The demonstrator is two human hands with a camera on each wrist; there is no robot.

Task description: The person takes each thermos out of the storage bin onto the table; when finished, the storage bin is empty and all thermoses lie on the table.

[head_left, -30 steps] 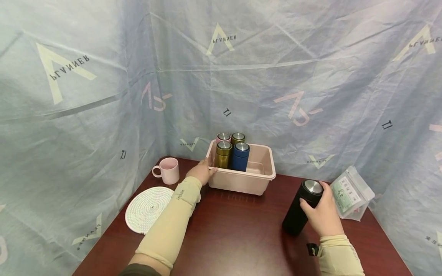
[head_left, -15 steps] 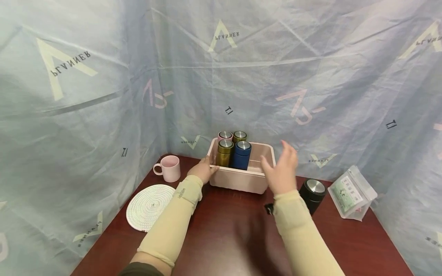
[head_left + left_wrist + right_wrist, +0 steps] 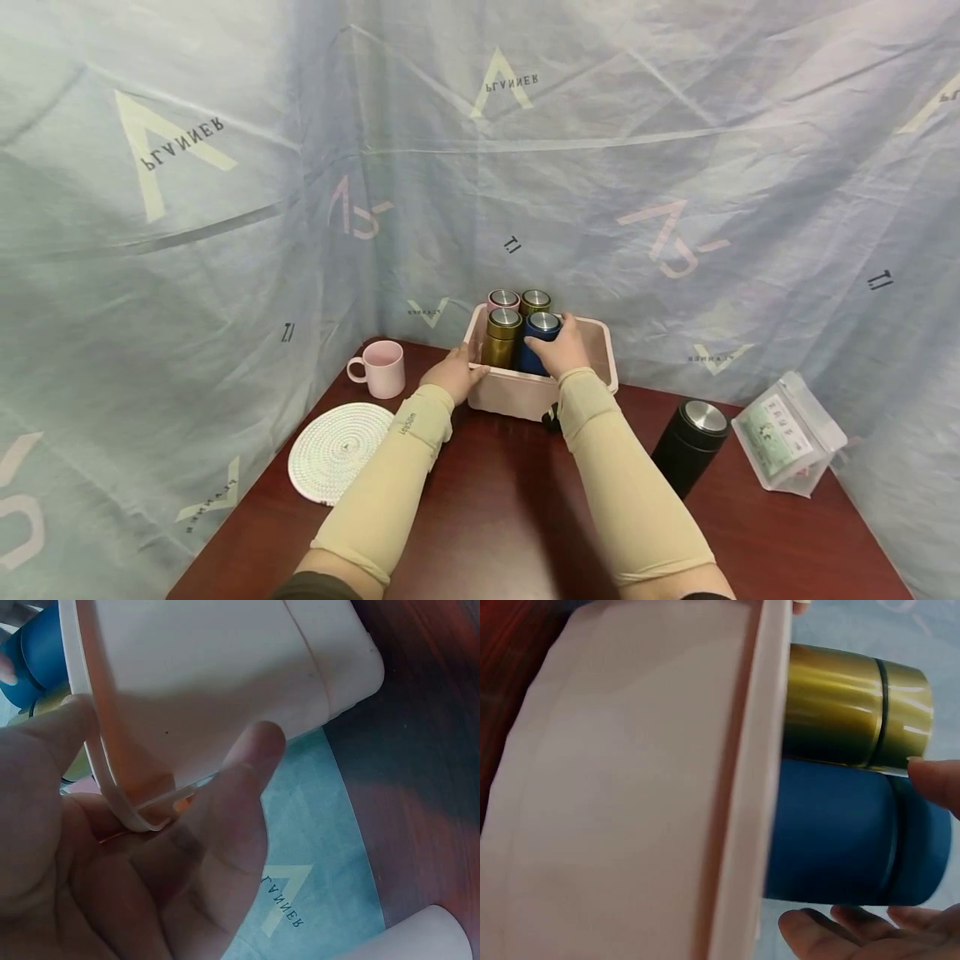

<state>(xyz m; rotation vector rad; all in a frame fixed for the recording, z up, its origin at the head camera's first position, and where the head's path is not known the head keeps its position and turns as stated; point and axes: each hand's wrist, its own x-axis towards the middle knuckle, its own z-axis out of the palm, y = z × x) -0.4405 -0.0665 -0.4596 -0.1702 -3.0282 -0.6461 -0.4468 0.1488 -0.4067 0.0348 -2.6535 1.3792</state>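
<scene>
The pale pink, rectangular plastic bin [image 3: 510, 396] could slide or tip if the left hand [image 3: 450, 377], gripping its near-left corner, pulled unevenly. The tall black cylindrical bottle with a steel-topped lid [image 3: 682, 458], standing on the glossy dark-red table [image 3: 480, 525] near the right forearm's cream sleeve [image 3: 637, 492], could topple if that arm swung wide. The matte blue cylindrical bottle [image 3: 832, 832] stands upright in the bin's front row. The right hand [image 3: 567, 350] spans its top widely, with a gap between fingers and bottle, so a hasty grasp might slip, or the thumb might nudge the shiny gold cylindrical bottle [image 3: 832, 705] beside it.

Counted, largest first: one table; one bin; one round white woven mat [image 3: 341, 454]; one black bottle; one translucent pouch with a green label [image 3: 780, 433]; four smaller bottles inside the bin, blue and gold in front, pink [image 3: 504, 298] and olive-gold [image 3: 536, 300] behind; one pale pink ceramic-looking mug [image 3: 385, 371].
</scene>
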